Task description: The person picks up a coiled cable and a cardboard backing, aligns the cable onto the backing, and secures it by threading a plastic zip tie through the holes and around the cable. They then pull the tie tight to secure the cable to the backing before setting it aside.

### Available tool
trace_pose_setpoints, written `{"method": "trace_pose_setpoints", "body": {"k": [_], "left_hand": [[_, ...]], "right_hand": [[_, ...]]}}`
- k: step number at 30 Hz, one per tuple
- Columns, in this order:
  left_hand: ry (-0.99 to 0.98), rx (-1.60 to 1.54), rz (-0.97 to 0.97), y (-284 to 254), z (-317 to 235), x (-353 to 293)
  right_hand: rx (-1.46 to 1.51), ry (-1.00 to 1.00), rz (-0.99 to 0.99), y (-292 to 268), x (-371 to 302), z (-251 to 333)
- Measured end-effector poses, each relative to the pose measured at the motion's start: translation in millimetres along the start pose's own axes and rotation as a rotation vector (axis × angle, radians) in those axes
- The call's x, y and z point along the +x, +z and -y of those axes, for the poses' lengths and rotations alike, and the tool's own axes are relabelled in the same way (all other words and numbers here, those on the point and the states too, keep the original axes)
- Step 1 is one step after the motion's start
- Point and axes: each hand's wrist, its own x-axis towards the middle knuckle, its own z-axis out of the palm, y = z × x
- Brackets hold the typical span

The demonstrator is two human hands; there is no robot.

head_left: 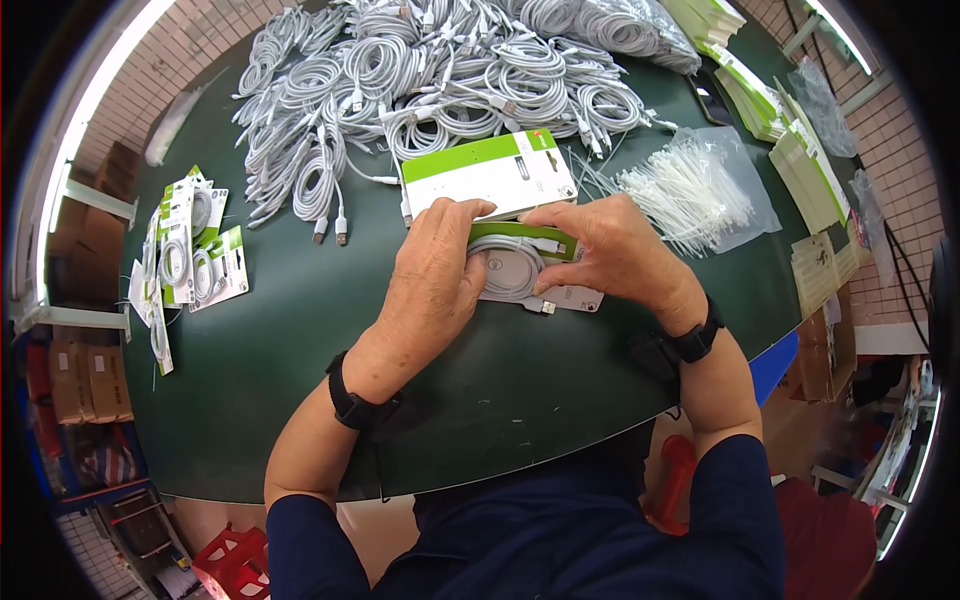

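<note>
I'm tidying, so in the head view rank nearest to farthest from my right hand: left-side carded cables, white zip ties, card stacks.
1. White zip ties, beyond and right of your right hand.
2. Card stacks, farther right.
3. Carded cables, far left.

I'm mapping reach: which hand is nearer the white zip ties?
The right hand, just left of the zip ties; the left hand is farther left, beyond the coiled cable.
</note>
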Motion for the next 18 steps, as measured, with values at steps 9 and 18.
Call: {"method": "trace_pose_setpoints", "body": {"k": [9, 18], "left_hand": [[0.027, 0.019, -0.029, -4.2, 0.4, -6.4], [0.237, -0.113, -0.139, -5.0, -19.8, 0.6]], "right_hand": [[-0.197, 0.104, 0.104, 0.0, 2.1, 20.3], [-0.032, 0.045, -0.113, -0.9, 1.9, 45.6]]}}
